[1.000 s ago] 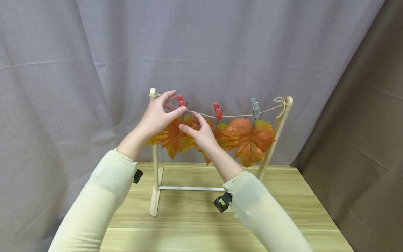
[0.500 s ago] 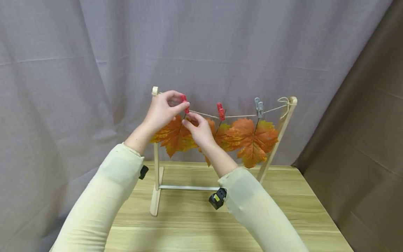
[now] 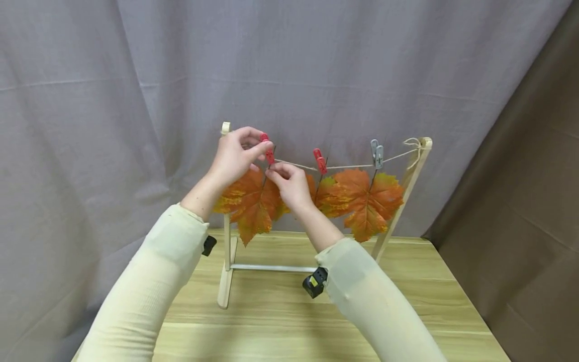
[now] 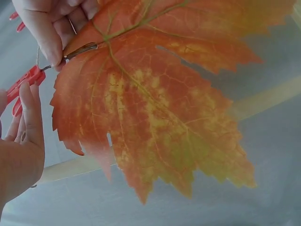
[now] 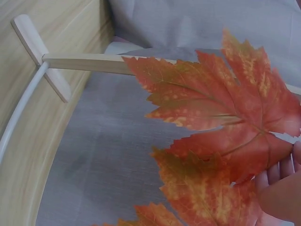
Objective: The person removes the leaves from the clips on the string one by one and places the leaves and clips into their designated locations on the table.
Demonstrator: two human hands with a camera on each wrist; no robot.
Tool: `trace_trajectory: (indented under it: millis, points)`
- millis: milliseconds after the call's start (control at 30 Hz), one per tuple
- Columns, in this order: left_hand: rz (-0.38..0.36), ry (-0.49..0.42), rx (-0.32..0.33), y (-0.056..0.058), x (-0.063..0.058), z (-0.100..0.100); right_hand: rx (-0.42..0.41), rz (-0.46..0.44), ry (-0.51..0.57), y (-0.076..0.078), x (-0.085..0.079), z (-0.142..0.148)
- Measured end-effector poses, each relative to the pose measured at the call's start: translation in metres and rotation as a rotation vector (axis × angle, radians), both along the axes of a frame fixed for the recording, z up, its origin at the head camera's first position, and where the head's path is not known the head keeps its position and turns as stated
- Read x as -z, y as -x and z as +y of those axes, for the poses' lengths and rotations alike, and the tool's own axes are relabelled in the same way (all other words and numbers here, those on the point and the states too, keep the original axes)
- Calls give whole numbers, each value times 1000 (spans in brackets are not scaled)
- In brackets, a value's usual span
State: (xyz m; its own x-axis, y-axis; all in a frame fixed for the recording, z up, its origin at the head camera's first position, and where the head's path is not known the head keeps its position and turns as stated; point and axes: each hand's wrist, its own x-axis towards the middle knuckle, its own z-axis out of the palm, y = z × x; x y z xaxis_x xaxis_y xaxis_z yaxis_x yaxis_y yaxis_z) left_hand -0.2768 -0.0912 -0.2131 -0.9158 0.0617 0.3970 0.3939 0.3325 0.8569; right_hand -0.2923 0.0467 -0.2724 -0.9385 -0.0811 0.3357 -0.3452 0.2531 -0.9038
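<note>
Left hand [image 3: 229,157]: thumb and fingertips pinch a red clothespin [image 3: 270,156] at the left part of the string [image 3: 348,166].
Right hand [image 3: 293,187]: thumb and fingers pinch the dark stem [image 4: 81,50] of the left leaf, just below that clothespin.
Left leaf [image 3: 255,203]: orange and yellow, below both hands, its stem reaching up to the tip of the clothespin.
Middle of string: a second red clothespin [image 3: 320,162] above a middle leaf [image 3: 312,186], partly hidden.
Right of string: a grey clothespin [image 3: 378,156] with the right leaf [image 3: 364,201] hanging below.
Support: a wooden frame [image 3: 227,246] on a wood-grain table [image 3: 271,322], before a grey curtain [image 3: 307,65].
</note>
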Motion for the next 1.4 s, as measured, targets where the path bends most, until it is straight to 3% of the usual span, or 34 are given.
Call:
trace_trajectory:
  millis: [333,600,1033,1400]
  points:
    - [27,-1,2,-1,3,-1,-8,1,0,0,0,2]
    - [40,-96,12,-1,3,-1,3,23,-15,0,2,5]
    - [137,-199,29,-4,-6,2,-18,5,-43,-2,6,7]
    - [106,-179,49,-7,2,-9,-21,0,-45,-5,16,12]
